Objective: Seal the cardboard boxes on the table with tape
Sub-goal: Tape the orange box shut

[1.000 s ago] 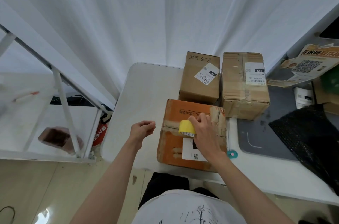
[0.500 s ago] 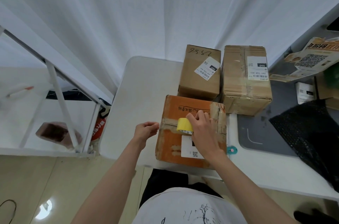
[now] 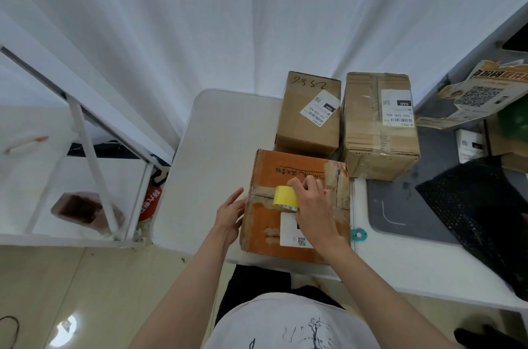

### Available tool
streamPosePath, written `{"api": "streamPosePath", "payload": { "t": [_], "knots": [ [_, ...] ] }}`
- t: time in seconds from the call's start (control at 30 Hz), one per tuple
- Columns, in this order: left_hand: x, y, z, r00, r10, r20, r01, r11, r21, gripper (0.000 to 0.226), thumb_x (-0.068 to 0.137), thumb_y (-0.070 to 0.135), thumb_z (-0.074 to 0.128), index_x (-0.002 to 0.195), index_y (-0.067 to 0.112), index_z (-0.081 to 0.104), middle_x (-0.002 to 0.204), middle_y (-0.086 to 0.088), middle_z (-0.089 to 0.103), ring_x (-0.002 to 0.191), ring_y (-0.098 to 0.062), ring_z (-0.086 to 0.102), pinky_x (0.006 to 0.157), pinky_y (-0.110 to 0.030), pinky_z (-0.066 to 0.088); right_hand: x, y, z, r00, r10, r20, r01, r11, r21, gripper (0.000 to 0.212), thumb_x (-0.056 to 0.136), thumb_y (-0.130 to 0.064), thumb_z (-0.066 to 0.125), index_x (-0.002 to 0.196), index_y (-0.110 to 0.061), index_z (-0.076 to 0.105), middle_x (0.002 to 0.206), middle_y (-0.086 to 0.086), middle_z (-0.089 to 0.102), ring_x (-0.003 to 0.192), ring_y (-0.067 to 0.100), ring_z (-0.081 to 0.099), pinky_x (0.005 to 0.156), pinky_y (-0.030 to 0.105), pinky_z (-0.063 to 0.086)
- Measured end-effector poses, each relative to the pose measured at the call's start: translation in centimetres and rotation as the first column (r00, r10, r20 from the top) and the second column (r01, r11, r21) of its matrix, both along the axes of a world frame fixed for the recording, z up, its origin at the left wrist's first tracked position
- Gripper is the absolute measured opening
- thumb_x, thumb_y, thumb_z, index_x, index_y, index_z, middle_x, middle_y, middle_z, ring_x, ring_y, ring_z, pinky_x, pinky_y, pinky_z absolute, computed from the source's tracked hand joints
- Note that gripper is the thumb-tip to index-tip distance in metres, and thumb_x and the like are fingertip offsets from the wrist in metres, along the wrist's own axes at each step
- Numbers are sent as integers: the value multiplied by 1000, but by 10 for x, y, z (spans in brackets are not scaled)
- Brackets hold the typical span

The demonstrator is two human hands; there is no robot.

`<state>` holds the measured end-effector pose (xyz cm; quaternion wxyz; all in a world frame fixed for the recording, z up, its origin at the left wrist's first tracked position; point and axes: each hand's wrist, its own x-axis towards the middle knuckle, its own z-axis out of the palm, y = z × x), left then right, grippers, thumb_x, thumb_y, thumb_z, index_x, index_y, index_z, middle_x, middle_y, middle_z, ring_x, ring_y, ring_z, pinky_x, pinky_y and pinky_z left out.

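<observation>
An orange cardboard box [image 3: 267, 222] sits at the near edge of the white table [image 3: 217, 148]. My right hand [image 3: 313, 205] grips a yellow tape roll [image 3: 284, 195] on the box's top, over its centre seam. My left hand [image 3: 230, 214] lies with straight fingers against the box's left side. Behind it stand two brown boxes with shipping labels, a smaller one [image 3: 308, 114] on the left and a larger one [image 3: 377, 125] on the right.
A small teal object [image 3: 358, 235] lies just right of the orange box. Further right are a grey mat [image 3: 400, 211], a black keyboard [image 3: 480, 214] and printed cartons [image 3: 474, 94]. A white metal rack [image 3: 85, 148] stands left of the table. White curtains hang behind.
My left hand opened from a loose fist and moved right until it reached the orange box's left side. My right hand stays on the tape roll atop the box.
</observation>
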<state>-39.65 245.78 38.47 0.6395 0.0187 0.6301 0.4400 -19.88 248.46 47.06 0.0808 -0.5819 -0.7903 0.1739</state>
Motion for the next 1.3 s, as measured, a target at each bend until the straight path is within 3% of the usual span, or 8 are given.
{"api": "streamPosePath", "payload": {
  "t": [0.1,0.17,0.27,0.37,0.47,0.63,1.07,1.3],
  "knots": [
    [-3,6,9,934,-102,-342,115,993,18,37,94,14,71,128,23,58,121,-9,60,109,-25,61,89,-38,50,1,-1,1,997,-2,-74,1,1000,-12,43,91,1,59,127,-22,54,115,3,47,103,14,41,86,31,41],
    [-5,4,16,735,-142,-664,247,967,67,28,94,12,69,120,21,62,120,-3,55,104,-19,60,87,-35,53,3,-1,0,990,-7,-144,5,1000,-18,45,85,5,61,123,-18,54,114,5,45,102,15,42,81,33,45],
    [-3,-8,25,512,-93,-854,463,868,183,22,99,10,61,118,20,67,113,5,60,91,-5,63,83,-34,59,6,-4,-7,951,-78,-301,60,996,-68,47,83,2,68,122,-17,51,118,4,45,105,15,44,72,24,42],
    [1,-23,27,396,-175,-902,665,731,150,36,99,22,63,135,20,61,126,9,55,104,-3,61,91,-32,58,11,-8,-20,870,-224,-440,174,973,-152,43,87,-1,70,120,-19,49,119,-1,47,106,10,46,70,14,36],
    [6,-29,24,183,-298,-937,791,611,-40,67,98,37,64,157,27,34,161,12,29,135,-9,41,112,-33,43,18,-13,-33,813,-303,-497,224,951,-213,38,91,-8,69,119,-24,48,117,-5,49,105,4,44,76,13,37],
    [14,-28,25,-18,-424,-906,846,476,-240,86,95,67,40,156,45,-16,160,31,-18,151,-10,16,104,-38,49,18,-17,-41,795,-347,-498,256,936,-243,20,100,-16,59,112,-25,46,110,-4,54,102,13,54,80,28,49],
    [11,-32,28,-240,-410,-880,830,383,-405,80,98,68,17,152,36,-31,159,21,-32,156,-14,12,127,-31,11,37,-6,-23,910,-235,-341,228,972,-61,20,97,-10,61,113,-19,53,120,5,47,96,15,55,65,16,44],
    [14,-30,24,-284,-457,-843,813,352,-465,83,94,72,12,151,34,-34,164,12,-30,157,-22,11,127,-43,19,84,-9,-23,853,-392,-345,433,900,50,31,94,-25,68,122,-19,57,118,4,45,91,14,51,59,19,36]
  ]
}}
